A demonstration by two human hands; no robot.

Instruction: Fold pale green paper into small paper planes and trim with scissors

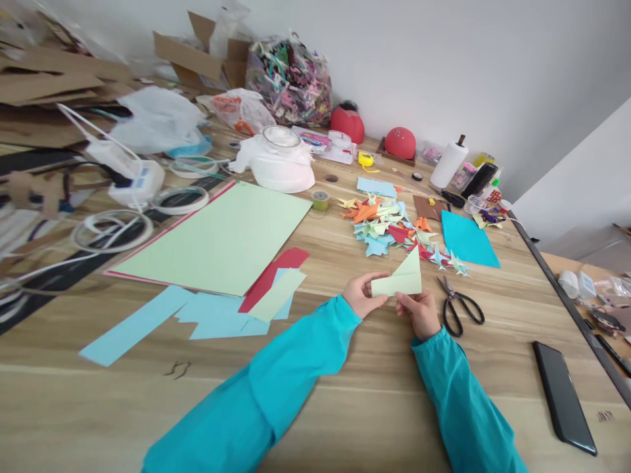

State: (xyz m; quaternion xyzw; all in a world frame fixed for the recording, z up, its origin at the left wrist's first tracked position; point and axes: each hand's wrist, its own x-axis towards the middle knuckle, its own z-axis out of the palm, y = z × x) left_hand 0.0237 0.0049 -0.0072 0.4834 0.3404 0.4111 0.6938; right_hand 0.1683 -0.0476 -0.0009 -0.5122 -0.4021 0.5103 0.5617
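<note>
A pale green piece of paper (pixel 397 284), partly folded with a pointed flap standing up at its right, is held between my two hands above the table. My left hand (pixel 365 294) pinches its left end between thumb and fingers. At the lower right edge, my right hand (pixel 419 312) grips the same paper with thumb and fingertips. Just right of that hand lie black-handled scissors (pixel 458 307). Beyond the paper is a pile of small folded paper figures (pixel 382 226) in orange, green, blue and red.
Large green sheets (pixel 221 236) lie left, with blue paper strips (pixel 135 325) and a red scrap (pixel 273 276) nearby. A turquoise sheet (pixel 470 238) and a phone (pixel 564 397) are at right. Cables (pixel 116 230), a power strip (pixel 135 182) and plastic bags (pixel 155 118) crowd the back left.
</note>
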